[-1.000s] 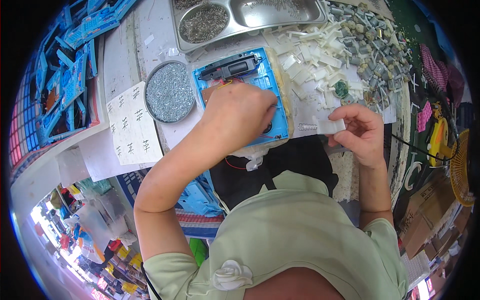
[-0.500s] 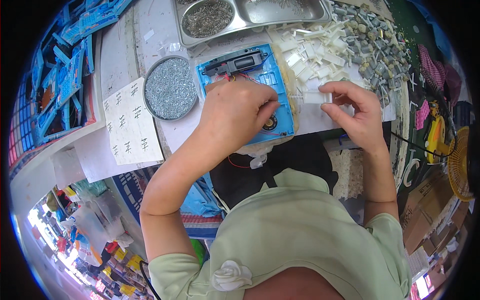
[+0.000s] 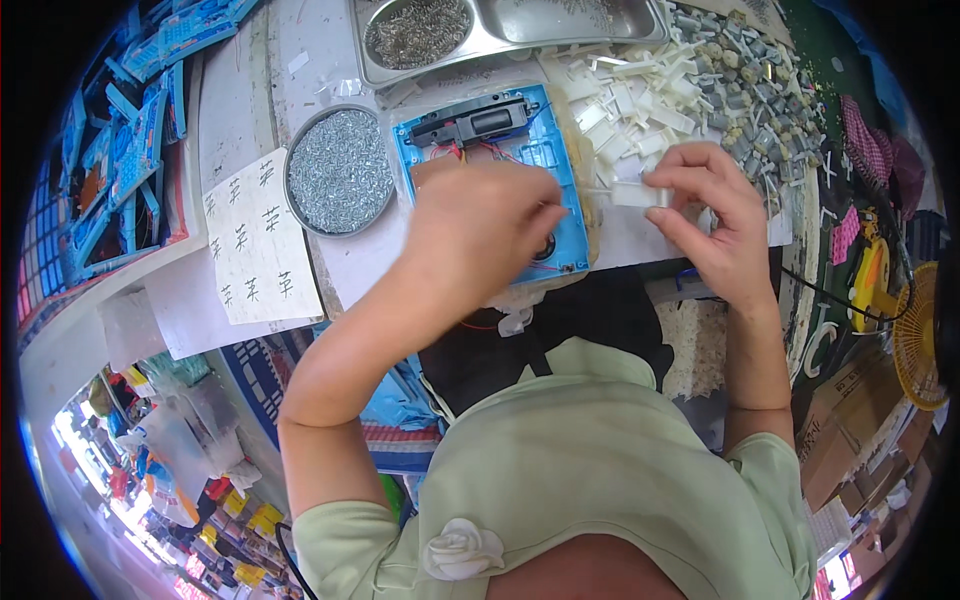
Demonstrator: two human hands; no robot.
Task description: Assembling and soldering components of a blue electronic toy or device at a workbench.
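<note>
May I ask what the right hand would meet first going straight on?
Leading with its white piece, the right hand would probably reach the pale padding beside the blue casing first, though depth is unclear.

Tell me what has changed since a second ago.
The right hand has moved away from the person's body and a little to the left, carrying the rectangular white plastic piece nearer the left hand. Nothing was visibly taken or let go: the right grip remains. The left hand is still over the open blue plastic casing, and the pile of white plastic parts stays put.
</note>
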